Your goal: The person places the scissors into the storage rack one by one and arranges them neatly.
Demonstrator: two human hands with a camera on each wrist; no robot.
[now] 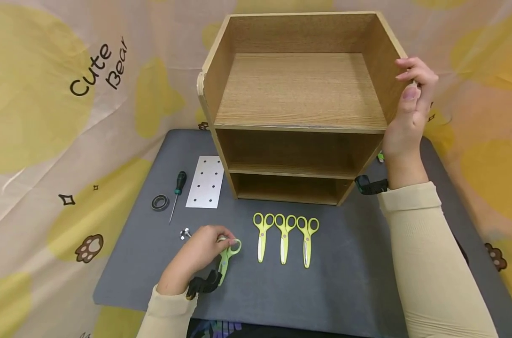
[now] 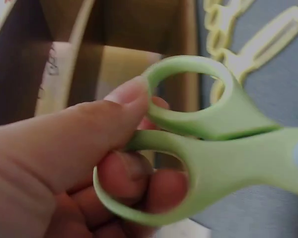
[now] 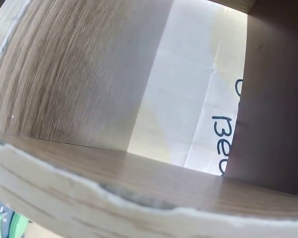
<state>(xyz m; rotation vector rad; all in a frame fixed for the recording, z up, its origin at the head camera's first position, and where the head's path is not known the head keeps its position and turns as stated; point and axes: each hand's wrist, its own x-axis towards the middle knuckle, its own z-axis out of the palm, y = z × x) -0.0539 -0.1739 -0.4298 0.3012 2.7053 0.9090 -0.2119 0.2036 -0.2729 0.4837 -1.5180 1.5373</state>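
My left hand (image 1: 203, 246) holds light green scissors (image 1: 225, 263) by the handles, low over the table's front left part. In the left wrist view, the thumb and fingers pinch the finger loops (image 2: 228, 163), some fingertips showing through the lower loop. My right hand (image 1: 412, 101) grips the right side panel of a wooden shelf unit (image 1: 302, 89); part of its fingers is hidden. The right wrist view shows the shelf's inside panel (image 3: 89, 74) and worn front edge, but no hand. Three pairs of yellow scissors (image 1: 261, 239) lie in a row before the shelf, handles toward it.
On the grey table (image 1: 345, 281), a white sheet with holes (image 1: 201, 185) lies left of the shelf. Beside it are a screwdriver (image 1: 180, 182) and a black ring-shaped roll (image 1: 160, 203). Small metal screws (image 1: 185, 234) lie near my left hand. Some green thing (image 1: 380, 157) shows right of the shelf.
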